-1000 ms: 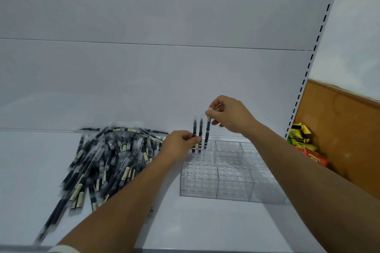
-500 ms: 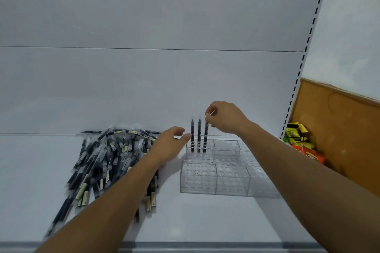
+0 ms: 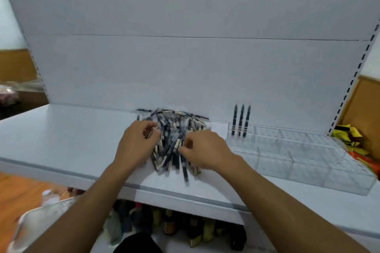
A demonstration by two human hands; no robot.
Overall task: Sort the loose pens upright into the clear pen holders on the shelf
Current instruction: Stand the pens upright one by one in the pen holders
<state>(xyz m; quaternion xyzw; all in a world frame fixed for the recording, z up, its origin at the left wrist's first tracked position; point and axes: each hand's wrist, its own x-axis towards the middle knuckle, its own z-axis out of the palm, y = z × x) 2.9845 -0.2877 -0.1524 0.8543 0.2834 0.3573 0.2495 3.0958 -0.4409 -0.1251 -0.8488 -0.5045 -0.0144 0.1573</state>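
Lying flat, fanned front-to-back, loose pens [image 3: 174, 129] are pawed by left hand [image 3: 135, 144] and right hand [image 3: 205, 150], curled fingers' hold unclear.

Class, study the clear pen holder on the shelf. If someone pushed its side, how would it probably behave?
It would probably slide rather than tip: the clear pen holder is low and wide on the smooth shelf. It likely feels stiff, since its walls and dividers look rigid. Probably light too, holding only three upright pens.
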